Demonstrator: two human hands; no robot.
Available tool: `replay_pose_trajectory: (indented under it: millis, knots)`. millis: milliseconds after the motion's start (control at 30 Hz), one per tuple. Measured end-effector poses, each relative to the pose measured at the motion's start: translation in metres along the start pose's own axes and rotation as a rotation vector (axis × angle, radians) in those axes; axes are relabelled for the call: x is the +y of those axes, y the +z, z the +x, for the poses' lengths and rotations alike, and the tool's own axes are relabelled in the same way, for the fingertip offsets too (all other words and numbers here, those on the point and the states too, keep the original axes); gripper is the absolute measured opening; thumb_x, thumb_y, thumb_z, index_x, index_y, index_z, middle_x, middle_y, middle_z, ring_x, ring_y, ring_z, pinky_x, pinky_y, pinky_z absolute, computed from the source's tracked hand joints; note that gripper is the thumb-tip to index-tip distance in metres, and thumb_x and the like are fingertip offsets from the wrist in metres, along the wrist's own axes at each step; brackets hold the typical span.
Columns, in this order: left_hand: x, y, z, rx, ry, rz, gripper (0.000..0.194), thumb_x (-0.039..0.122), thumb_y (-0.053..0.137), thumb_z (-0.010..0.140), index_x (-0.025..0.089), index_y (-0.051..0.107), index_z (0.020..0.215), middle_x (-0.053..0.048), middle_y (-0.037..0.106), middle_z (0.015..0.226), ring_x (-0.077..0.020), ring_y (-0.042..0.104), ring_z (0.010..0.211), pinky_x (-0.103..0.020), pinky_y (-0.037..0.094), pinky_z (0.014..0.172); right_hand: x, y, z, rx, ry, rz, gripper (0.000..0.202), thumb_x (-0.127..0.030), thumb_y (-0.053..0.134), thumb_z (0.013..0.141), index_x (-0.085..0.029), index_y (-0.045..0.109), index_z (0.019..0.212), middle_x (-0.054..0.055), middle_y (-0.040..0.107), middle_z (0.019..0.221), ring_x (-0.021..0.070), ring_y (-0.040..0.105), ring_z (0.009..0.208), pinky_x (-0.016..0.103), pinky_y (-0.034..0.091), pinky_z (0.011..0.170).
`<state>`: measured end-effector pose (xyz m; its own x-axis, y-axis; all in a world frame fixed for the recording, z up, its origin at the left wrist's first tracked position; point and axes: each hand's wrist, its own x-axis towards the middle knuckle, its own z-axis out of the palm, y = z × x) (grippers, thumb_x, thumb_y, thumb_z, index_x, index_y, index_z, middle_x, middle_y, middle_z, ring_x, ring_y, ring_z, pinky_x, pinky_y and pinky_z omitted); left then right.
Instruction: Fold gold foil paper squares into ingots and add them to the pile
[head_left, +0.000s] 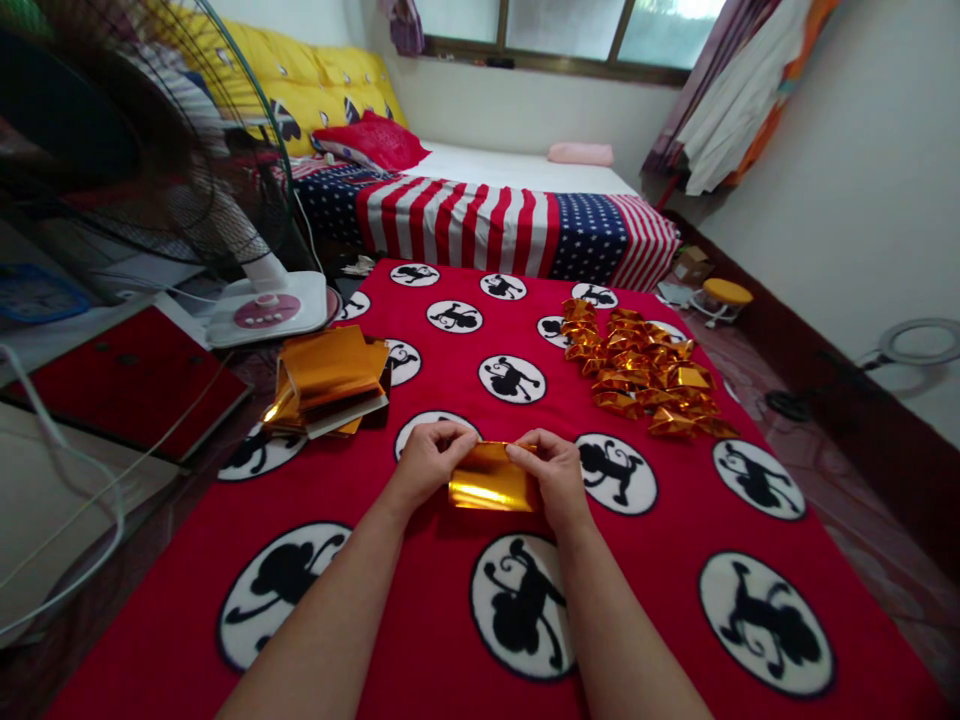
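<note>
Containers: a small cardboard box (691, 265) is on the floor beyond the right edge of the red cloth (517, 320); contents cannot be made out.

Grip: the left hand (431, 458) pinches the upper left corner of a gold foil sheet (491, 485); the right hand (553, 470) pinches its upper right, thumb on the near face. The sheet is over the middle of the cloth, between the two hands; whether its lower edge touches cannot be told.

Surroundings: a loose stack of foil sheets (334, 375) lies left of the hands, corners out of line. Folded foil pieces (637, 380) sit in a cluster at right, several touching. The fan base (266, 308) stands just beyond the stack, at the left. A yellow stool (727, 292) stands on the floor near the box.

Edges and room: the stack lies by the left edge, the cluster near the right; printed cloth stretches between them. The far edge runs near the flag-patterned bed (480, 225).
</note>
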<state>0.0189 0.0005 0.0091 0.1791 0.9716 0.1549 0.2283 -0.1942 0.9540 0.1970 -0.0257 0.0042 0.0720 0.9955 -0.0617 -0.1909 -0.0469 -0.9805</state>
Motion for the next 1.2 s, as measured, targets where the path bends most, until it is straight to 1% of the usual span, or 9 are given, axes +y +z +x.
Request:
replay_pose_trajectory:
  millis: [100, 200, 300, 433, 533, 767, 967, 1100, 1200]
  knots:
    - [0.002, 0.002, -0.002, -0.055, 0.057, 0.050, 0.015, 0.028, 0.065, 0.079, 0.017, 0.072, 0.072, -0.003, 0.070, 0.070, -0.0140, 0.060, 0.062, -0.022, 0.044, 0.058, 0.001, 0.001, 0.000, -0.051, 0.010, -0.048, 0.023, -0.034, 0.080, 0.064, -0.017, 0.064, 0.062, -0.002, 0.060, 0.057, 0.0111, 0.052, 0.051, 0.022, 0.041, 0.049]
    - [0.004, 0.004, -0.003, -0.076, 0.098, 0.111, 0.012, 0.022, 0.064, 0.078, 0.016, 0.072, 0.071, -0.003, 0.069, 0.068, -0.0131, 0.059, 0.061, -0.022, 0.043, 0.058, 0.003, 0.003, 0.000, -0.065, 0.019, -0.064, 0.024, -0.034, 0.081, 0.064, -0.018, 0.064, 0.063, -0.002, 0.060, 0.056, 0.0113, 0.051, 0.050, 0.023, 0.041, 0.050]
    - [0.004, 0.005, -0.003, -0.087, 0.112, 0.148, 0.012, 0.019, 0.062, 0.077, 0.016, 0.071, 0.070, -0.002, 0.067, 0.065, -0.0124, 0.057, 0.059, -0.022, 0.041, 0.056, 0.003, 0.003, -0.001, -0.067, 0.038, -0.071, 0.024, -0.034, 0.081, 0.064, -0.017, 0.063, 0.062, -0.002, 0.059, 0.056, 0.0107, 0.049, 0.049, 0.023, 0.039, 0.048]
    - [0.004, 0.007, -0.004, -0.091, 0.126, 0.193, 0.011, 0.016, 0.060, 0.074, 0.016, 0.067, 0.066, -0.001, 0.062, 0.061, -0.0117, 0.054, 0.057, -0.022, 0.039, 0.055, 0.001, 0.004, -0.002, -0.076, 0.043, -0.110, 0.025, -0.034, 0.080, 0.063, -0.017, 0.063, 0.060, -0.004, 0.054, 0.052, 0.0086, 0.043, 0.046, 0.021, 0.032, 0.044]
    - [0.003, 0.008, -0.004, -0.080, 0.142, 0.207, 0.011, 0.015, 0.059, 0.074, 0.016, 0.067, 0.065, -0.001, 0.062, 0.061, -0.0117, 0.054, 0.056, -0.022, 0.040, 0.055, 0.001, 0.003, -0.001, -0.064, 0.039, -0.114, 0.024, -0.034, 0.080, 0.062, -0.017, 0.063, 0.059, -0.005, 0.052, 0.051, 0.0078, 0.040, 0.044, 0.021, 0.030, 0.043]
    - [-0.003, -0.002, -0.003, 0.028, 0.195, 0.279, 0.011, 0.016, 0.062, 0.075, 0.017, 0.069, 0.067, -0.003, 0.069, 0.066, -0.0130, 0.059, 0.059, -0.023, 0.044, 0.059, 0.002, -0.004, 0.002, 0.012, -0.009, -0.036, 0.021, -0.030, 0.080, 0.064, -0.017, 0.063, 0.060, -0.004, 0.055, 0.054, 0.0092, 0.046, 0.049, 0.021, 0.035, 0.048]
    - [-0.005, -0.008, -0.001, 0.063, 0.260, 0.336, 0.011, 0.017, 0.063, 0.077, 0.017, 0.071, 0.070, -0.003, 0.071, 0.070, -0.0140, 0.063, 0.065, -0.023, 0.047, 0.065, 0.001, -0.004, 0.003, 0.061, -0.011, 0.035, 0.020, -0.027, 0.080, 0.063, -0.017, 0.063, 0.059, -0.004, 0.057, 0.055, 0.0093, 0.048, 0.050, 0.021, 0.037, 0.049]
    - [-0.008, -0.013, 0.001, 0.171, 0.257, 0.344, 0.014, 0.020, 0.060, 0.082, 0.017, 0.071, 0.074, -0.003, 0.071, 0.072, -0.0130, 0.062, 0.066, -0.023, 0.046, 0.067, 0.000, -0.007, 0.004, 0.149, -0.008, 0.139, 0.018, -0.026, 0.080, 0.062, -0.018, 0.064, 0.060, -0.004, 0.057, 0.056, 0.0098, 0.050, 0.052, 0.022, 0.037, 0.050]
    - [-0.007, -0.014, 0.002, 0.237, 0.204, 0.293, 0.017, 0.023, 0.058, 0.085, 0.016, 0.070, 0.075, -0.002, 0.070, 0.073, -0.0122, 0.059, 0.064, -0.022, 0.044, 0.063, 0.000, -0.008, 0.005, 0.197, -0.008, 0.184, 0.018, -0.026, 0.080, 0.061, -0.018, 0.064, 0.061, -0.004, 0.057, 0.056, 0.0092, 0.049, 0.052, 0.021, 0.036, 0.051]
